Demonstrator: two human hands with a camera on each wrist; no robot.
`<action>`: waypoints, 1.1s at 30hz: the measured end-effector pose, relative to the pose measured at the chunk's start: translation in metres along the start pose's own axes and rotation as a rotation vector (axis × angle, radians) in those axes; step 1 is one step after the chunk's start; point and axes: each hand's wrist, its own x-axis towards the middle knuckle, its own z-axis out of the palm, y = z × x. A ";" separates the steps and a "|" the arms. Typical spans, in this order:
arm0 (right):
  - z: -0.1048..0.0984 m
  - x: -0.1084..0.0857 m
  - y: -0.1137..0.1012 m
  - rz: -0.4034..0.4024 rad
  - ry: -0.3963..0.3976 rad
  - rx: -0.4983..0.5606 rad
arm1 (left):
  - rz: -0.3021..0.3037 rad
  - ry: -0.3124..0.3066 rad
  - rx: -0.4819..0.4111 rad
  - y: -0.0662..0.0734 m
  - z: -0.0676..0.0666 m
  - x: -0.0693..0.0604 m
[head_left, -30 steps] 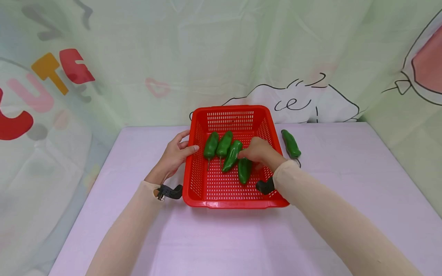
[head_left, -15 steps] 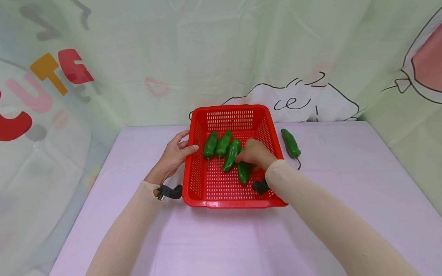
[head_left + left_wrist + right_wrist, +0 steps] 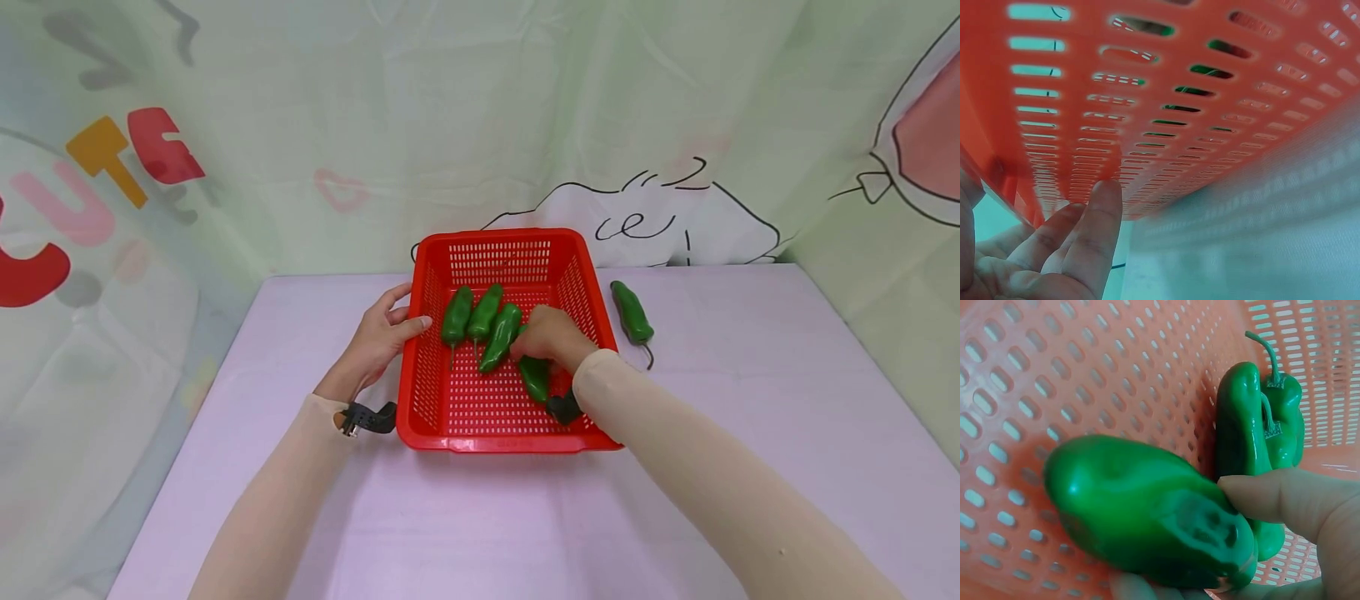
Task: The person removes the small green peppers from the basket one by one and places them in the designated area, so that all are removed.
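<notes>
A red plastic basket (image 3: 517, 444) with slotted walls stands on the table. My left hand (image 3: 375, 340) grips its left side, thumb over the rim; the left wrist view shows the fingers (image 3: 1094, 240) against the outside of the wall. Inside the basket, my right hand (image 3: 553, 337) pinches a green pepper (image 3: 535, 382) between thumb and fingers. Seen from the right wrist, this pepper (image 3: 1129, 506) lies along the basket floor, its stem end near the thumb. To its left are three more green peppers: one leaning (image 3: 501, 337), one in the middle (image 3: 486, 312), one leftmost (image 3: 457, 317).
Another green pepper (image 3: 632, 312), with a curved stem, lies on the table right of the basket. The table wears a pale lilac cover (image 3: 465, 525). A printed cloth (image 3: 480, 125) hangs behind, close to the basket's far side.
The right hand has shifted slightly left and nearer, and its pepper has turned so the lower tip points further right. The leaning pepper beside it moved slightly left. The left hand stays put.
</notes>
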 end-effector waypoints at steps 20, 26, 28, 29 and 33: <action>-0.009 -0.008 0.001 -0.033 0.023 0.106 | 0.016 -0.016 -0.008 0.001 0.000 -0.001; -0.012 -0.012 0.000 -0.051 0.018 0.150 | 0.005 -0.013 -0.013 0.001 0.000 -0.002; -0.013 -0.013 0.000 -0.054 0.017 0.163 | 0.004 -0.014 -0.015 0.000 0.000 -0.001; -0.014 -0.013 0.001 -0.056 0.018 0.164 | 0.004 -0.014 -0.016 0.000 0.000 -0.001; -0.017 -0.015 0.001 -0.072 0.023 0.169 | 0.010 -0.016 -0.017 -0.001 -0.001 0.000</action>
